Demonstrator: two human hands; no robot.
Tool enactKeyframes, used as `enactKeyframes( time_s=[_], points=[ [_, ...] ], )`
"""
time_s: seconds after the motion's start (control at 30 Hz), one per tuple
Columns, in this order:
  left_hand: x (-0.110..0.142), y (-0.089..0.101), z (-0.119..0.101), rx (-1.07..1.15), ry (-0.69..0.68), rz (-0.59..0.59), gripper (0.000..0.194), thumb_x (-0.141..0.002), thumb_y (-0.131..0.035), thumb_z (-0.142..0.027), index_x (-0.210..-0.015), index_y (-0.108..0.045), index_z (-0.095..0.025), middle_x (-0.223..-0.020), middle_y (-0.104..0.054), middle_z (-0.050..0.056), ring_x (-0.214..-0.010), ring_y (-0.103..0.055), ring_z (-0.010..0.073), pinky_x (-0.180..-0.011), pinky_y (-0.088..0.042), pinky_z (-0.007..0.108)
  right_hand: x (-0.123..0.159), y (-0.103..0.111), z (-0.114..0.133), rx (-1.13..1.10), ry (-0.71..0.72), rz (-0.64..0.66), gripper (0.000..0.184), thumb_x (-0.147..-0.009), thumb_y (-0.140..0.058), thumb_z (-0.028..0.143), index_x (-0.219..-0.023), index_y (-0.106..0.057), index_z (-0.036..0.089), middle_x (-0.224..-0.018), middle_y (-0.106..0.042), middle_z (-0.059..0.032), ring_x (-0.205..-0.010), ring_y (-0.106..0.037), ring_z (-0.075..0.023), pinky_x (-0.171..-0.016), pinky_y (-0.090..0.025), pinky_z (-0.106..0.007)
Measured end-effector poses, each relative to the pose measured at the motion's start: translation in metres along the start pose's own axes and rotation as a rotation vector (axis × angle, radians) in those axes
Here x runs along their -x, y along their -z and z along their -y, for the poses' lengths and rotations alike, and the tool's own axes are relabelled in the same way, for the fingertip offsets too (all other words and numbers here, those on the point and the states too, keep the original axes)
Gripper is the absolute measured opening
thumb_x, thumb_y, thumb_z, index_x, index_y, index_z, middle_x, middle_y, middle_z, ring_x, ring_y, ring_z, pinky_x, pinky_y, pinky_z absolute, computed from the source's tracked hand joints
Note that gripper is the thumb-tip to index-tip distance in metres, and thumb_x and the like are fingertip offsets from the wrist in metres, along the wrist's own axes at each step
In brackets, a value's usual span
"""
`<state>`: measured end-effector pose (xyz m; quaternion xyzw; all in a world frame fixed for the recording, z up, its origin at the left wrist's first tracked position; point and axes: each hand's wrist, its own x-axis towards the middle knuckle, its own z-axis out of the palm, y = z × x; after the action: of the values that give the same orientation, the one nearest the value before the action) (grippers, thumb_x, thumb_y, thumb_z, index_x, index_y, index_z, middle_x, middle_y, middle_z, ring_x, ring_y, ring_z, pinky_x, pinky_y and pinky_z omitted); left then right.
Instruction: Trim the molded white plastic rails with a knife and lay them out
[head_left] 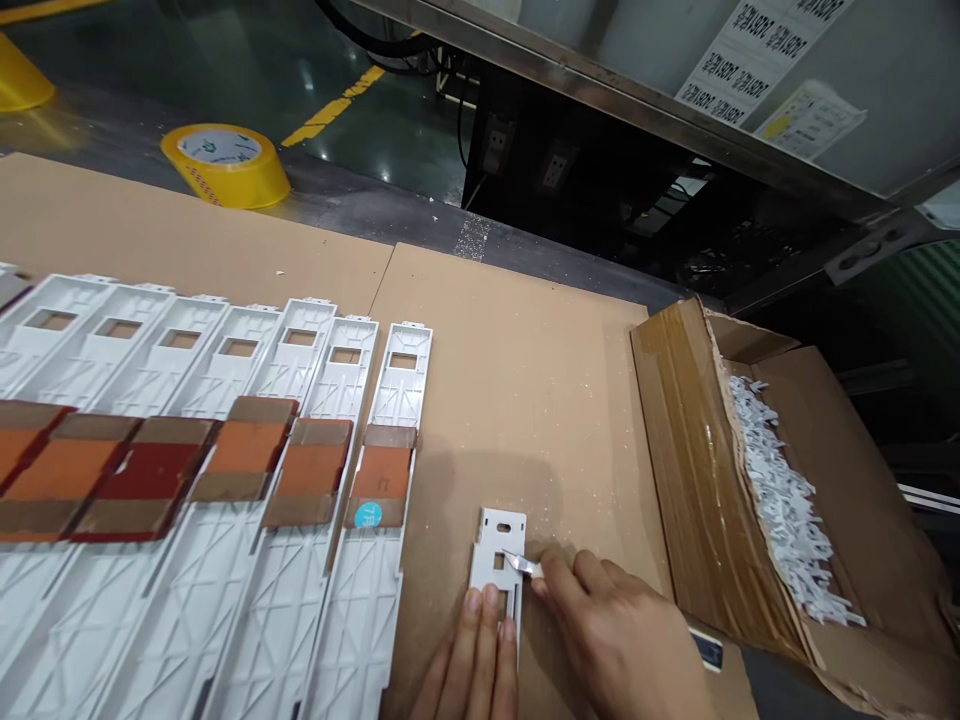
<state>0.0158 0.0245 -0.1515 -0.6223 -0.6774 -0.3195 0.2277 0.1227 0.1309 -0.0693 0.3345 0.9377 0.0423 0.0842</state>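
Left hand [466, 668] lies open, pressing the white plastic plate [496, 545] at lower centre; right hand [616, 640] pinches a craft knife [523, 565] at its window. White offcuts [780, 500] fill the carton [694, 470] at right; long white panels [360, 600] remain at left

plastic plate [495, 550]: under left fingers [471, 625], on cardboard sheet [517, 400]
craft knife [527, 566]: in right fingers [574, 572], on plate
plastic panels [225, 350]: left of fingers
cardboard box [690, 450]: right of fingers
tape roll [225, 165]: beyond sheet
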Motion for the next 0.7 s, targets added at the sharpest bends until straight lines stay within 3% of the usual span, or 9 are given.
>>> enactKeyframes(
  time_s=[0.27, 0.5, 0.7],
  points=[
    [0.0019, 0.0005, -0.0011, 0.023, 0.010, 0.017, 0.040, -0.083, -0.025, -0.007, -0.085, -0.064, -0.011, -0.090, -0.070, 0.010, -0.118, -0.048, 0.0219, -0.106, -0.029, 0.032, -0.0003, -0.0005, 0.0036, 0.071, 0.005, -0.006, 0.008, -0.086, -0.046, 0.023, -0.094, -0.045, 0.024, -0.067, -0.057, 0.0015, -0.050, -0.054, -0.0177, -0.045, -0.023, -0.030],
    [0.0031, 0.0008, -0.0006, 0.061, 0.011, 0.024, 0.037, -0.082, -0.028, -0.007, -0.088, -0.064, -0.010, -0.092, -0.070, 0.012, -0.118, -0.048, 0.0238, -0.105, -0.030, 0.032, -0.0003, -0.0005, 0.0026, 0.082, 0.015, 0.013, 0.017, -0.081, -0.056, 0.023, -0.095, -0.046, 0.024, -0.067, -0.057, 0.0022, -0.049, -0.054, -0.0168, -0.046, -0.023, -0.030],
    [0.0046, 0.0094, 0.0011, 0.120, 0.005, 0.145, 0.045, -0.089, -0.022, -0.019, -0.093, -0.065, -0.006, -0.099, -0.068, 0.016, -0.122, -0.043, 0.0262, -0.107, -0.027, 0.031, -0.0073, 0.0030, -0.0010, 0.075, 0.021, -0.039, 0.017, -0.079, -0.062, 0.028, -0.085, -0.047, 0.024, -0.063, -0.057, 0.0029, -0.047, -0.054, -0.0167, -0.046, -0.023, -0.029]
  ],
)
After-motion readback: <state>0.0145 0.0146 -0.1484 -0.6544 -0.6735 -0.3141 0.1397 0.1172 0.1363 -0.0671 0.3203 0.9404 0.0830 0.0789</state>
